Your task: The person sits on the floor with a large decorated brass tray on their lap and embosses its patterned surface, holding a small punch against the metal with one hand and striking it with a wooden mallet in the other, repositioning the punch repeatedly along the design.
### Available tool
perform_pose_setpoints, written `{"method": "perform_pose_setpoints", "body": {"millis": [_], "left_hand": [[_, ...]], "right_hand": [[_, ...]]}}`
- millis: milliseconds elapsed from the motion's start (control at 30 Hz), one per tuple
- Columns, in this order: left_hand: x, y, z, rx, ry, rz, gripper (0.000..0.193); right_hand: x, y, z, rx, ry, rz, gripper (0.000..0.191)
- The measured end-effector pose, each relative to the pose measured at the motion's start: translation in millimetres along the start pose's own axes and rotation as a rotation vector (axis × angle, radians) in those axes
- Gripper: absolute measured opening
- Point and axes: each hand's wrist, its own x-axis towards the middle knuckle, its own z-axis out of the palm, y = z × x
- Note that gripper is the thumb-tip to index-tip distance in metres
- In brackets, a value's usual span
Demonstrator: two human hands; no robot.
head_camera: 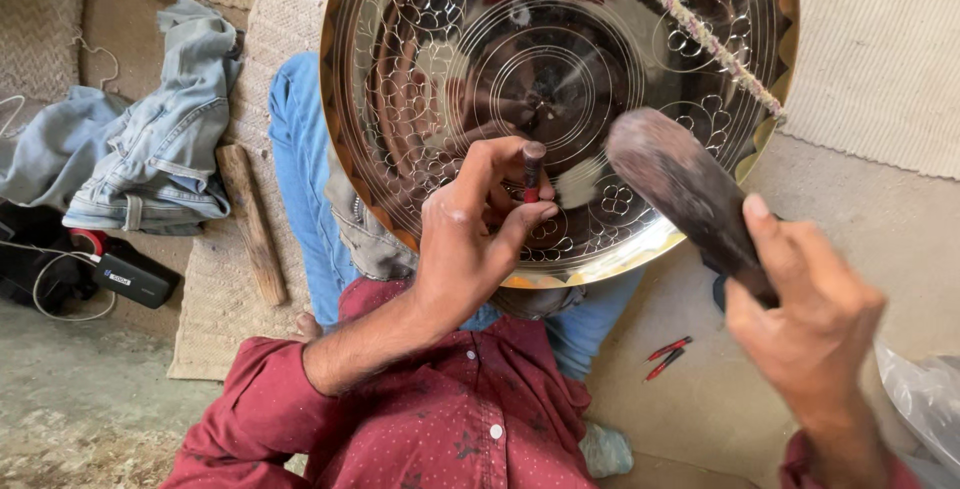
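The big round shiny brass tray with flower patterns cut into it (560, 79) stood tilted on the person's lap, against blue jeans (300, 169). The left hand (470, 239) pinched a short dark metal punch (533, 171) with its tip on the tray. The right hand (810, 319) was wrapped tight around a dark wooden mallet (680, 184), raised near the punch. To do it well, I thought, the punch had to sit steady on the line, and the taps had to be small and even.
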Motion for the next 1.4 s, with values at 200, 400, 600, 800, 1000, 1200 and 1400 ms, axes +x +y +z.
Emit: {"method": "perform_pose_setpoints", "body": {"millis": [200, 400, 600, 800, 1000, 1200, 1400], "left_hand": [[-1, -1, 1, 0.028, 0.02, -0.023, 0.044], [3, -1, -1, 0.046, -0.038, -0.041, 0.046], [17, -1, -4, 0.107, -0.18, 0.18, 0.052], [35, -1, -6, 0.047, -0.461, 0.174, 0.052], [58, -5, -6, 0.047, -0.747, 0.343, 0.055], [83, -9, 6, 0.066, -1.215, 0.342, 0.06], [92, -10, 19, -0.049, -1.296, 0.314, 0.055]], "right_hand": [[49, -16, -44, 0.591, -0.021, 0.137, 0.071], [97, -18, -74, 0.123, -0.572, 0.083, 0.084], [83, -11, -66, 0.143, -0.555, 0.227, 0.091], [35, 2, -49, 0.305, -0.31, 0.103, 0.093], [-43, -7, -6, 0.427, -0.076, 0.287, 0.084], [-101, -38, 44, 0.526, 0.225, 0.321, 0.075], [-134, -51, 81, 0.448, 0.188, 0.42, 0.086]]}}
